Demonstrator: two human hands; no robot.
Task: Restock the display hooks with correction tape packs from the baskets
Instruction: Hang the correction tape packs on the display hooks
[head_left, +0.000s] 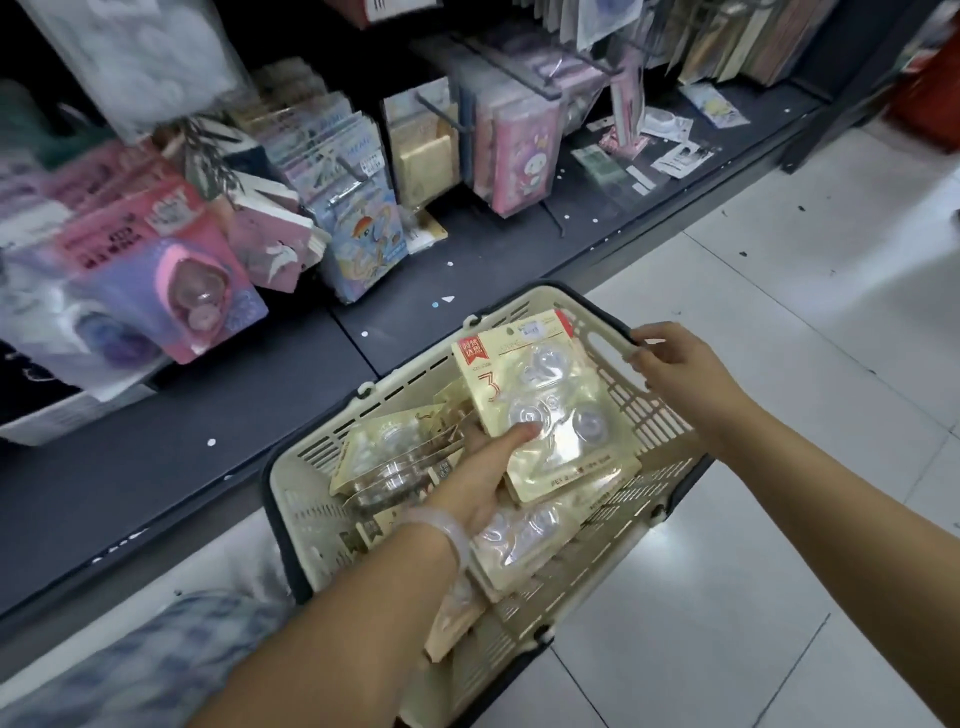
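Observation:
A cream plastic basket (654, 415) with dark trim sits on the floor against the shelf base. It holds several yellow correction tape packs (395, 457) with clear blisters. My left hand (483, 473) reaches into the basket and grips one pack (550, 410), thumb on its front, lifted above the others. My right hand (675, 358) holds the basket's far right rim by its handle slot. Display hooks (524, 67) with hanging stationery packs stick out from the shelf above.
Pink and purple tape packs (156, 280) hang at the left, cartoon-printed packs (363, 228) in the middle and pink ones (524, 156) further right. The dark shelf base (260, 389) carries loose cards at the right end. White floor tiles (779, 291) lie to the right.

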